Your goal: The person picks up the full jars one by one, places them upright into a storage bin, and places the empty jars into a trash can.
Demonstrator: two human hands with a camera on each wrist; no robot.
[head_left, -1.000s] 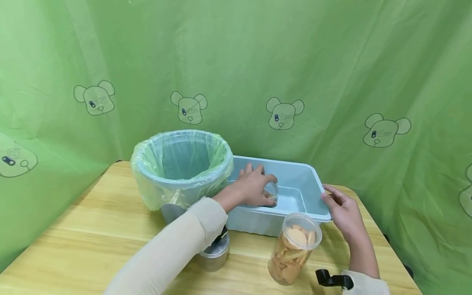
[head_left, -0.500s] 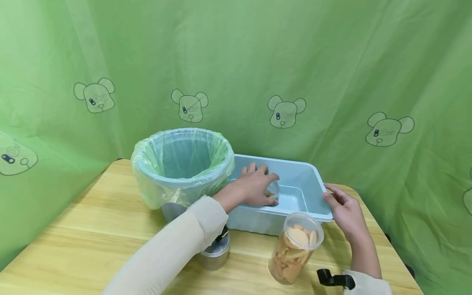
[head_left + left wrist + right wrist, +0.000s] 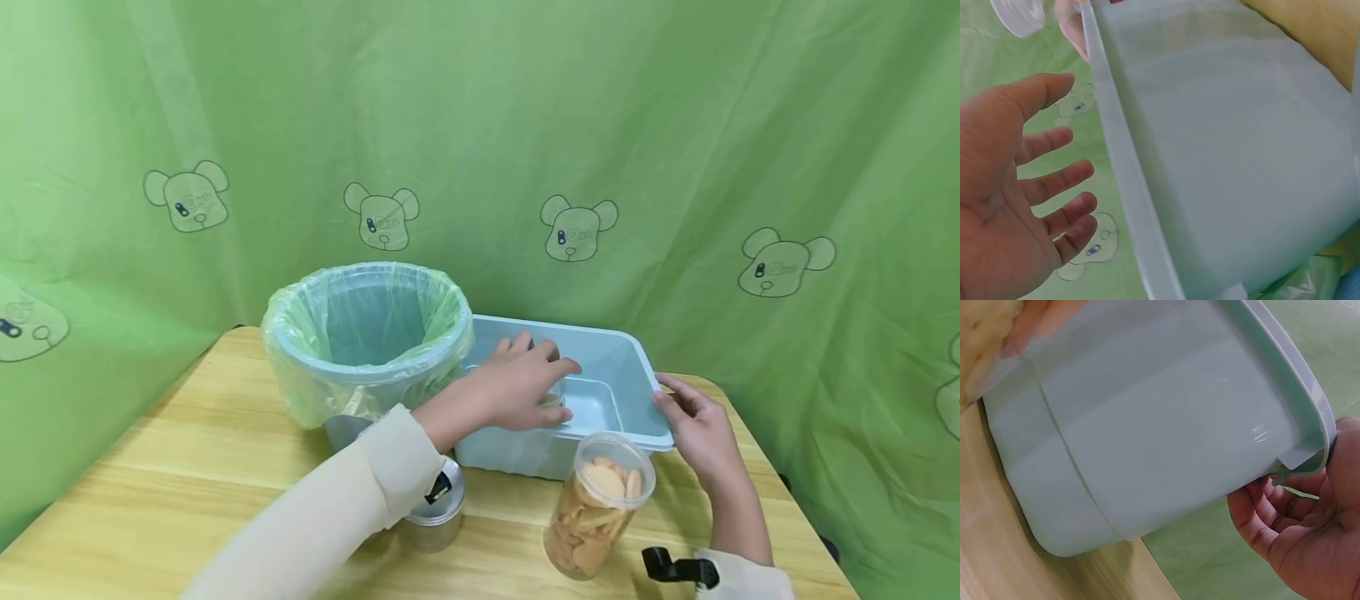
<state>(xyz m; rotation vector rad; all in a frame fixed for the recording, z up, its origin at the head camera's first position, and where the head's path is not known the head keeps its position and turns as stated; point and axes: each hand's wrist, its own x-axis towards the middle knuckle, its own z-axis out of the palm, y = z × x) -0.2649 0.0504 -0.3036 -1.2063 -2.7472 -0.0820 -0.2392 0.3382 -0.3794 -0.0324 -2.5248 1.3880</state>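
Observation:
My left hand (image 3: 525, 387) is over the light blue plastic bin (image 3: 600, 342), its fingers spread and loosely bent. In the left wrist view nothing lies between those fingers (image 3: 1060, 187). Just beyond the palm, a small clear jar (image 3: 553, 393) sits inside the bin, mostly hidden by the hand. At the bin's right end my right hand (image 3: 701, 425) grips the rim, thumb on top and fingers curled below, as the right wrist view shows. A tall clear jar of orange-tan crackers (image 3: 596, 508) stands in front of the bin.
A blue trash can (image 3: 375, 358) lined with a green-yellow plastic bag stands left of the bin. Under my left forearm is a short silver-lidded jar (image 3: 438, 517). All stand on a wooden table (image 3: 187, 467), with a green curtain (image 3: 480, 125) behind.
My left hand has loosened from the small jar, its fingers opening, and its wrist has shifted slightly left. The right hand keeps its place on the rim.

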